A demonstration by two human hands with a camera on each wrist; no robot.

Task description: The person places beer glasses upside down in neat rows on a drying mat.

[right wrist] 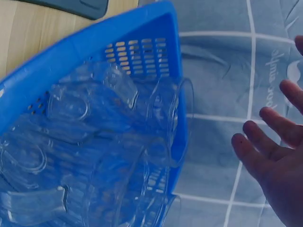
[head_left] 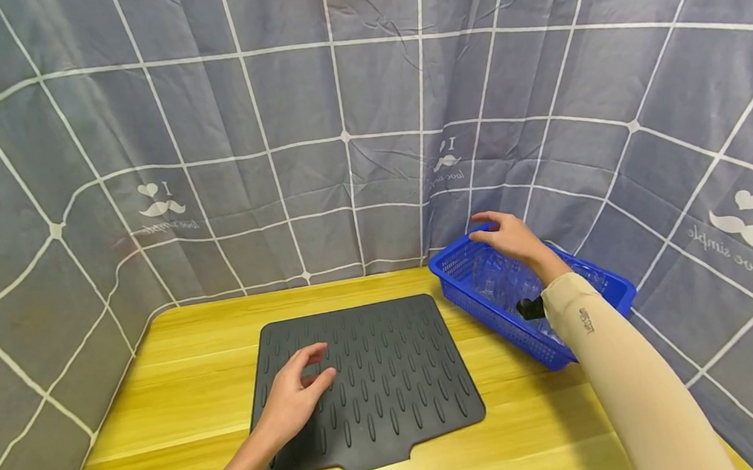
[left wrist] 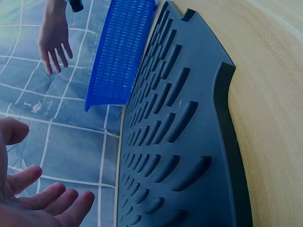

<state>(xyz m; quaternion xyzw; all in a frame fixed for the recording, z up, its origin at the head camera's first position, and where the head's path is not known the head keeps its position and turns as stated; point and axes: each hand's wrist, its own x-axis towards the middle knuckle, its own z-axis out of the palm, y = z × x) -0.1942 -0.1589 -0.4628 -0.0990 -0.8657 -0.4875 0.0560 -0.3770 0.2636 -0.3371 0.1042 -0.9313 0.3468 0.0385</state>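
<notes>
My right hand (head_left: 510, 240) hovers over the far end of a blue plastic basket (head_left: 490, 307), its fingers loosely bent and nothing in them. Inside the basket lie several clear cups with handles (right wrist: 118, 109), seen closely in the right wrist view; there the right hand (right wrist: 279, 156) is off to the side, apart from them. Above the left part of a dark grey ridged mat (head_left: 389, 383) is my left hand (head_left: 295, 395), fingers and thumb spread apart and holding nothing. The left wrist view shows the left hand (left wrist: 42, 198) clear of the mat's surface.
The mat and basket stand on a yellow wood-grain table (head_left: 181, 386). A grey curtain (head_left: 303, 159) with white grid lines hangs behind and on both sides, near the basket's far edge.
</notes>
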